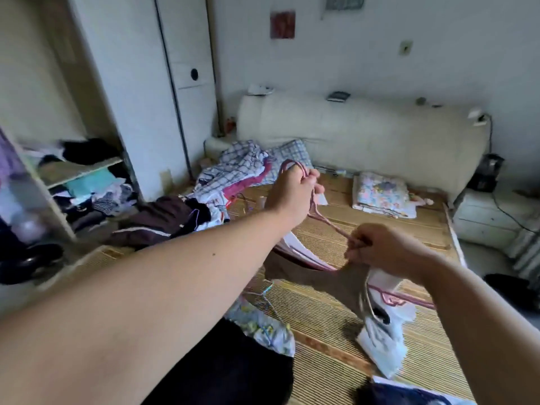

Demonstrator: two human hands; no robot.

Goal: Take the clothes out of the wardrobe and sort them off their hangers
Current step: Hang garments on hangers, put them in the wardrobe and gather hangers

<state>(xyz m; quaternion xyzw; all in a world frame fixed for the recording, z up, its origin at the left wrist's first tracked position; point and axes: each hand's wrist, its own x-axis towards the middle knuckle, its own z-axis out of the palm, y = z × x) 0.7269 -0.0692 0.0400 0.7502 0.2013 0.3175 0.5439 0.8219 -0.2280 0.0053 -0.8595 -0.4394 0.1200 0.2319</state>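
Working over straw-coloured woven-mat bed; open white wardrobe with shelves not yet cleared, loose checked-and-dark clothes pile already out. Roughly midway, by guess. Pinching limp grey-brown garment with right hand; gripping pink plastic hanger in outstretched left hand.

Head camera looks forward and down over the bed, close.

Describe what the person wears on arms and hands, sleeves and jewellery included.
Nothing worn shows. The left hand and right hand are bare: no gloves, rings or watch. The left forearm and right forearm are uncovered to the frame's edge; no sleeve in view.
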